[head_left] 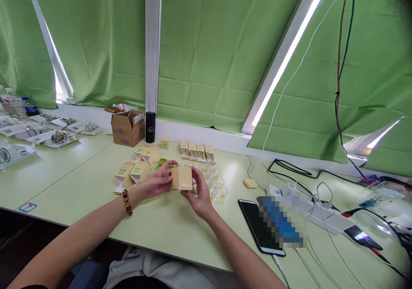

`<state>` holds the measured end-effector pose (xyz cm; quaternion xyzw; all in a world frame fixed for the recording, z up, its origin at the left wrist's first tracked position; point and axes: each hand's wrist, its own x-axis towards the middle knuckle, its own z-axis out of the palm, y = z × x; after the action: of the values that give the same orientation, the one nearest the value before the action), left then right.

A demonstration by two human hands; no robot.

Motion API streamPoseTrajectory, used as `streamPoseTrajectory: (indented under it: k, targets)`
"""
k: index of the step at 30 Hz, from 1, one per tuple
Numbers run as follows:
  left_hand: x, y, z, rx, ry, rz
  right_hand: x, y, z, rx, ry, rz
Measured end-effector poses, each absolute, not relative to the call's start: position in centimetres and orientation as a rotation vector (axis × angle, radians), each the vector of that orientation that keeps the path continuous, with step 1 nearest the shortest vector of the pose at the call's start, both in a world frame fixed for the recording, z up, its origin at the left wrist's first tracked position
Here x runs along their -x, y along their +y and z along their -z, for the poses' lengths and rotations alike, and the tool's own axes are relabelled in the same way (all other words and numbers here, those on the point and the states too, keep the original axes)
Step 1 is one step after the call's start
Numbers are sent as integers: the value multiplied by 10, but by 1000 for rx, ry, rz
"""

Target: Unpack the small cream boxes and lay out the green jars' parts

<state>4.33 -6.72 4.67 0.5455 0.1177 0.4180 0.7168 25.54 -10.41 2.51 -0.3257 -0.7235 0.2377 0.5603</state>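
Note:
Between my two hands is a small tan cardboard box (pixel 182 178), raised above the table. My left hand (pixel 157 181), with a beaded bracelet on the wrist, pinches its left side. The fingers of my right hand (pixel 200 191) wrap round its right side. Left of the hands lie several open tan boxes (pixel 131 173) with green labels. Just behind the held box are green pieces (pixel 162 163), partly hidden by my fingers. Several clear plastic cups or holders (pixel 218 185) with yellow centres stand to the right.
A row of tan boxes (pixel 197 151) and one single box (pixel 165 143) stand farther back. Near the wall are an open carton (pixel 128 128) and a black bottle (pixel 150 127). A phone (pixel 259 224), cables and a power strip (pixel 328 217) occupy the right; packaged items (pixel 58 138) lie far left.

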Motion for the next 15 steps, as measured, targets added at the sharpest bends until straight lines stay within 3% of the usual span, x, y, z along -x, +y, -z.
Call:
streamPoseTrajectory:
  k: [15]
  targets:
    - [-57,-70,-32,-1436,512,-1082,-267,-106,-35,794,-1715,-57]
